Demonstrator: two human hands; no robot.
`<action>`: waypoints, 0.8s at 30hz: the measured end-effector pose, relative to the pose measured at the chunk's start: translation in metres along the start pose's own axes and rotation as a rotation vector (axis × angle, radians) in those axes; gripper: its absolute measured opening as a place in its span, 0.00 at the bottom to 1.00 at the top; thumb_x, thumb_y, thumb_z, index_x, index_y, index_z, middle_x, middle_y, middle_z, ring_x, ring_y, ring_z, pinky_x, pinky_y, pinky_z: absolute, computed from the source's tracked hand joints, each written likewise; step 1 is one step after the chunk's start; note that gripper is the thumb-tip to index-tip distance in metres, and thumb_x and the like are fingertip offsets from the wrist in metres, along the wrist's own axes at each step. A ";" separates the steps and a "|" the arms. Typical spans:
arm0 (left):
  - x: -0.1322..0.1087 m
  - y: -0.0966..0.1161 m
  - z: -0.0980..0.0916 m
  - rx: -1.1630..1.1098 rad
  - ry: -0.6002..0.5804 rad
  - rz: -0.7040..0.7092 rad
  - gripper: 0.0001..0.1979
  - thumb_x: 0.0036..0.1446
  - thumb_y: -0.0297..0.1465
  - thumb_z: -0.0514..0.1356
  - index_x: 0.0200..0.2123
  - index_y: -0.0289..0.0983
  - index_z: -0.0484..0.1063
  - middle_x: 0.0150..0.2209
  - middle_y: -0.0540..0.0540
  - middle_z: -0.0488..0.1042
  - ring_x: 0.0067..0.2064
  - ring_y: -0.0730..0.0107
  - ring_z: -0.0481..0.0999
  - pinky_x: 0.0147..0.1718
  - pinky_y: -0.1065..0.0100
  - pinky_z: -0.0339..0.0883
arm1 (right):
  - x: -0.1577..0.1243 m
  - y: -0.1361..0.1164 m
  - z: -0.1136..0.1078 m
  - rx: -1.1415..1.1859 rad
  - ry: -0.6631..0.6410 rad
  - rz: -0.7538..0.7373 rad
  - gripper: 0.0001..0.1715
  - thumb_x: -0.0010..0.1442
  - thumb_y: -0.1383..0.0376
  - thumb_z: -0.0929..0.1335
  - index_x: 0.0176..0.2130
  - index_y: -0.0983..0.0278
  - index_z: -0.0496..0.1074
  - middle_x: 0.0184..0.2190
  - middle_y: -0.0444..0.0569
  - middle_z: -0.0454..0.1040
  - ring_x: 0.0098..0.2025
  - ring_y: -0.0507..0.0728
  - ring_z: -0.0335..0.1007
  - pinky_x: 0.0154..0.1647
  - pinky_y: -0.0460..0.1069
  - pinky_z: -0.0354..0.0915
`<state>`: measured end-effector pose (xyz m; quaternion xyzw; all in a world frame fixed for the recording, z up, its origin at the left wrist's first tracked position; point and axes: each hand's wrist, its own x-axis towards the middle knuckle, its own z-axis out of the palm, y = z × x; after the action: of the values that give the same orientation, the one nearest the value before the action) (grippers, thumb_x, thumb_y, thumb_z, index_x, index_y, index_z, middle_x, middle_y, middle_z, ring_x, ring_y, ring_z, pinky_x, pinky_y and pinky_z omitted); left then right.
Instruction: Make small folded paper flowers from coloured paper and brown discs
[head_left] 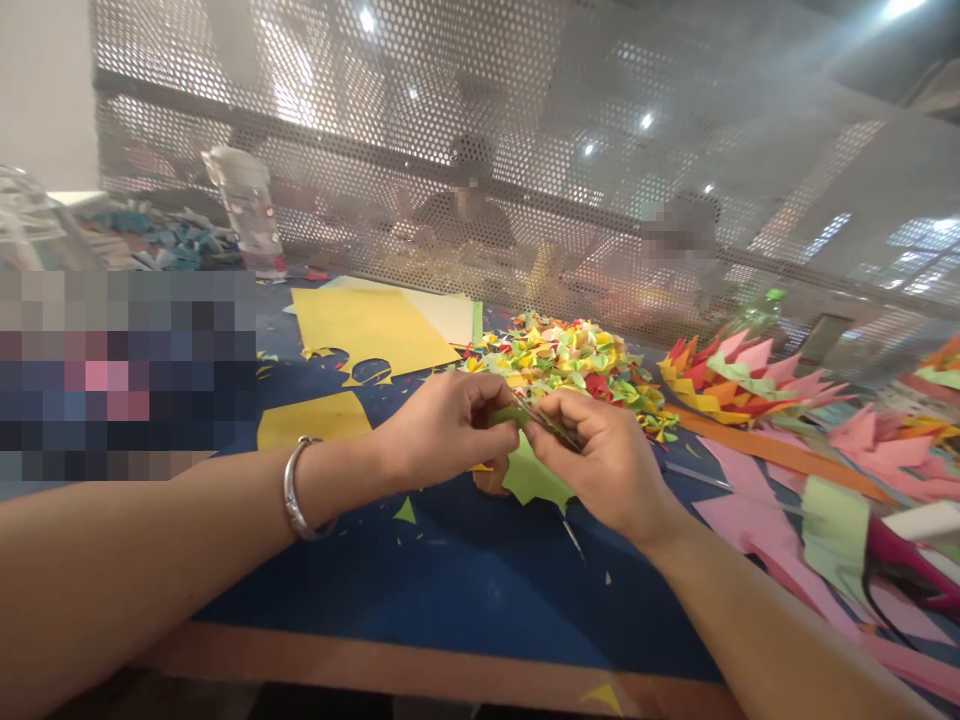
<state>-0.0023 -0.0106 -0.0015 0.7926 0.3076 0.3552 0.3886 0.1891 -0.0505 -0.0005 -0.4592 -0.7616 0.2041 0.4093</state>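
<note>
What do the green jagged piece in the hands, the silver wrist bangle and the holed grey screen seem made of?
The green jagged piece looks like thin matte paper, flat with cut points. The silver wrist bangle seems polished metal; it glints. The holed grey screen is probably perforated sheet metal, possibly plastic.

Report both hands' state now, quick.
Left hand: closed, pinching the green paper piece.
Right hand: closed, pinching the same green paper piece.
</note>
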 end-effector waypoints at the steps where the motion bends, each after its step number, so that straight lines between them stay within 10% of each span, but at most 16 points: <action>1: 0.000 0.001 -0.002 0.073 0.019 0.012 0.03 0.49 0.26 0.60 0.30 0.36 0.73 0.19 0.54 0.70 0.22 0.77 0.66 0.20 0.73 0.57 | 0.000 0.000 0.000 -0.006 0.001 -0.002 0.05 0.59 0.67 0.68 0.30 0.63 0.68 0.23 0.40 0.59 0.26 0.50 0.52 0.25 0.46 0.54; 9: 0.005 -0.002 -0.026 0.025 -0.012 -0.099 0.03 0.53 0.29 0.60 0.31 0.36 0.72 0.24 0.51 0.74 0.26 0.74 0.73 0.26 0.72 0.65 | 0.004 -0.001 -0.006 0.057 0.018 0.044 0.10 0.59 0.64 0.68 0.27 0.62 0.65 0.20 0.37 0.54 0.23 0.48 0.47 0.21 0.46 0.48; 24: 0.006 -0.002 -0.005 -0.331 -0.037 -0.051 0.08 0.53 0.28 0.65 0.37 0.34 0.73 0.33 0.46 0.80 0.35 0.70 0.79 0.39 0.68 0.72 | 0.003 -0.002 -0.001 0.030 -0.011 0.052 0.07 0.56 0.67 0.69 0.27 0.63 0.67 0.21 0.38 0.56 0.23 0.48 0.49 0.21 0.45 0.50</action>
<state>-0.0039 -0.0033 0.0013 0.7160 0.2576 0.3763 0.5285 0.1882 -0.0489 0.0030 -0.4716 -0.7484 0.2285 0.4065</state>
